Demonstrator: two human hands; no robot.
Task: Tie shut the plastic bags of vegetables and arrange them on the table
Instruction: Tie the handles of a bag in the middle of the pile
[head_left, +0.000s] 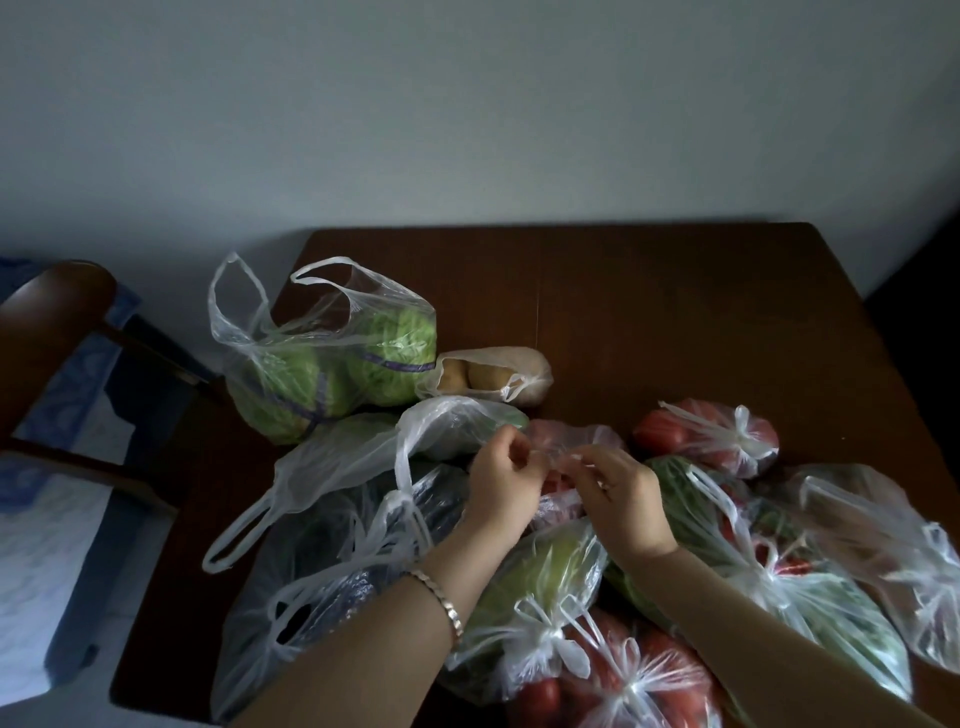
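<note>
Head view: our left hand (506, 480) and right hand (621, 501) each pinch a thin handle of the bag of reddish vegetables (587, 436), at the middle of the table (675, 312). We judge the film light, limp and slippery; grip near the handle tips.

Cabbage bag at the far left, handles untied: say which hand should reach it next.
Probably left. The cabbage bag stands left of the left hand; the right hand would have to cross it. Both now pinch the pink bag.

Thin glossy plastic bags (337, 457); smooth dark wood table (649, 312).
</note>
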